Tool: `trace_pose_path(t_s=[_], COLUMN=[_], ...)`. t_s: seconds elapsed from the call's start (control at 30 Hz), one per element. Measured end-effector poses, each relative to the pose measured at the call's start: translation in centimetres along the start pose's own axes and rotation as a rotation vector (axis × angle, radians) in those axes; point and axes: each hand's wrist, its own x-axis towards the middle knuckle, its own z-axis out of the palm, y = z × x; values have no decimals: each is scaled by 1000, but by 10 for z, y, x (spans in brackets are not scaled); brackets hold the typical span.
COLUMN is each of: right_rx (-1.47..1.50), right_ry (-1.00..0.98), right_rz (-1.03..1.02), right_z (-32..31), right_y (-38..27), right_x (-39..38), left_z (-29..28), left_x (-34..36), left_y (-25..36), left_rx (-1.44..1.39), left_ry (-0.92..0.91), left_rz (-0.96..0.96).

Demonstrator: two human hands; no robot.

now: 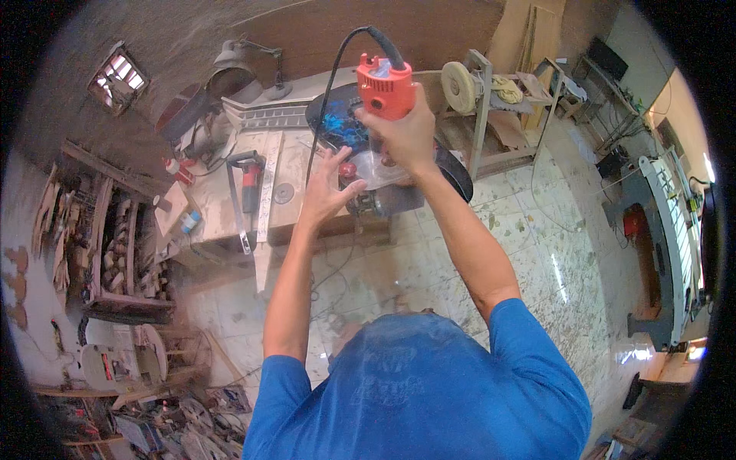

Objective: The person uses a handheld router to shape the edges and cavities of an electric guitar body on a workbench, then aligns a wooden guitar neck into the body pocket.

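Observation:
My right hand (pixel 408 139) is wrapped round a red trim router (pixel 386 92), held upright over the far edge of the workbench. A thick black cord (pixel 337 70) loops from its top down to the left. Under the router, a clear base plate (pixel 386 176) shows in part. My left hand (pixel 328 190) has its fingers spread beside a small red knob (pixel 348 170); I cannot tell whether they touch. Behind the hands lies a dark rounded board (pixel 336 123) with blue patterning. The router's bit is hidden.
On the bench (pixel 211 211) to the left lie a red-and-black power tool (pixel 250 188), a long pale strip (pixel 267 180) and a red bottle (pixel 181 170). A desk lamp (pixel 253 57) stands behind. A buffing wheel (pixel 458 83) is at the far right. Debris litters the tiled floor (pixel 521 238).

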Motion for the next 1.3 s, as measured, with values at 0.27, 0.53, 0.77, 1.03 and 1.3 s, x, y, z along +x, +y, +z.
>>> trace_pose_path(t_s=[0.27,0.53,0.77,1.03,1.3], right_rx=[-9,258,199,161,171], right_ry=[1,-547,-441,-418,-480], right_rz=[-43,265,193,20,196], right_z=[5,-27,-15,-11,-14], right_y=[-5,27,38,25,32], right_x=[-11,5,3,4,3], left_z=[10,12,-7,-34,-33], left_x=[-7,3,69,120,120], left_y=[-10,-2,71,109,110], left_rx=[-58,-127,-650,-708,-691], left_ry=[45,9,269,221,208], left_rz=[-46,-57,190,242,162])
